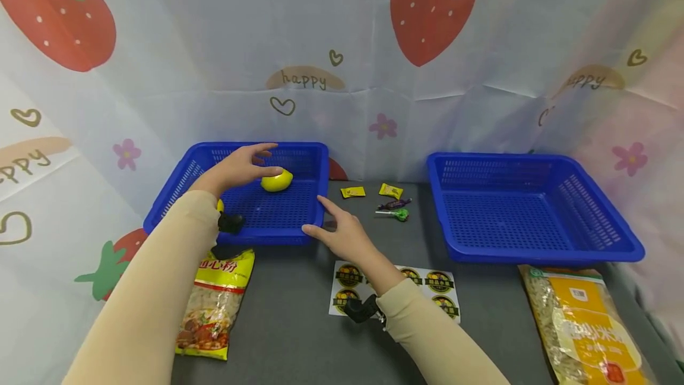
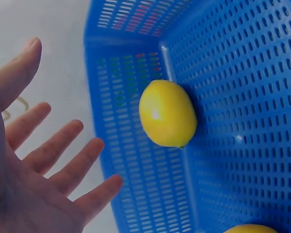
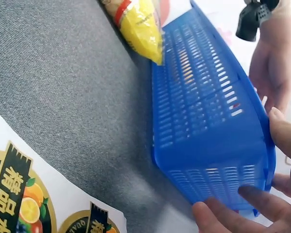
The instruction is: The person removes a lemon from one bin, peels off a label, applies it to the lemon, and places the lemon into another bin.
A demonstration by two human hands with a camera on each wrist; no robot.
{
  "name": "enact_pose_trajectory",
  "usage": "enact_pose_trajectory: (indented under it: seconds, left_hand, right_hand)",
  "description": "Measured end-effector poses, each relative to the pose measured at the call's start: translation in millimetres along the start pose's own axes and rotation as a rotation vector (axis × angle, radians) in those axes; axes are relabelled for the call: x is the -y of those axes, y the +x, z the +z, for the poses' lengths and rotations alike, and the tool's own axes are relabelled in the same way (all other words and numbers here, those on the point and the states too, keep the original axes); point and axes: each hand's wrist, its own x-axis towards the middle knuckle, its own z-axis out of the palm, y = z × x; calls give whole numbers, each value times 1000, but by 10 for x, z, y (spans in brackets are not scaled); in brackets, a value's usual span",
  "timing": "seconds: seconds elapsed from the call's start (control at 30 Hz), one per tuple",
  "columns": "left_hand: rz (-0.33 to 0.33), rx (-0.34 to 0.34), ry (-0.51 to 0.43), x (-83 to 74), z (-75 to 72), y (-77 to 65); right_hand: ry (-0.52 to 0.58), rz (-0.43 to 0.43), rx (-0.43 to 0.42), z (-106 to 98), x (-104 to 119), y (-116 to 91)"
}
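Note:
My left hand hovers over the left blue basket, fingers spread and holding nothing. In the left wrist view its palm shows beside the basket wall. A lemon lies inside against the far side, just below the left fingertips in the head view. Part of a second yellow fruit shows at the bottom edge of the left wrist view. My right hand is at the basket's near right corner. Its thumb touches the rim, and the other fingers lie extended along the outer wall.
Another blue basket stands at the right. Wrapped candies and a green lollipop lie between the baskets. A sticker sheet is under my right forearm. Food bags lie at front left and front right.

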Motion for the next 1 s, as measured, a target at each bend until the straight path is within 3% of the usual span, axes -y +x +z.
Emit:
enact_pose_trajectory:
  seconds: [0.3,0.67,0.87,1.0]
  left_hand:
    - [-119,36,-60,76,116,151]
    - [-161,135,-138,233,311,355]
    - [-164,92,-89,325,397,450]
    - [-216,37,-71,341,468,468]
  right_hand:
    - [43,17,8,17,-52,-28]
    - [14,20,25,-32,-18,-40]
    - [-7,28,28,-29,7,-44]
    - [-9,38,35,-26,4,-42]
